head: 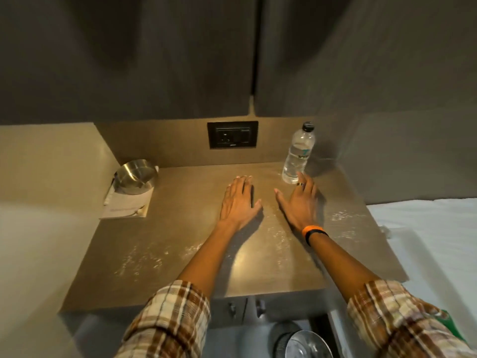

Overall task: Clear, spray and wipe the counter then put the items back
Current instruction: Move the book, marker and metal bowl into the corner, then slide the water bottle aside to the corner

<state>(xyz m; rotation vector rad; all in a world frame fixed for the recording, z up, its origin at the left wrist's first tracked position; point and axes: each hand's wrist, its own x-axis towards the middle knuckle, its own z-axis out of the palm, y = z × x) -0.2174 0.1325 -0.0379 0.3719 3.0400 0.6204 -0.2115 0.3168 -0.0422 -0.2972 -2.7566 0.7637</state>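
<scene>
Both your hands lie flat and empty on the tabletop (180,254). The upright water bottle (298,153) stands just beyond your right hand (299,202), nearly touching its fingertips; your left hand (238,200) is farther off, so the right should take it.

I see my two bare forearms coming out of plaid sleeves (167,321), checked in brown, cream and white and rolled up near the elbows. My right hand (299,202) wears a dark ring (300,183) on one finger, and its wrist carries an orange band (311,229) beside a black band (316,236). My left hand (238,202) wears nothing.
</scene>
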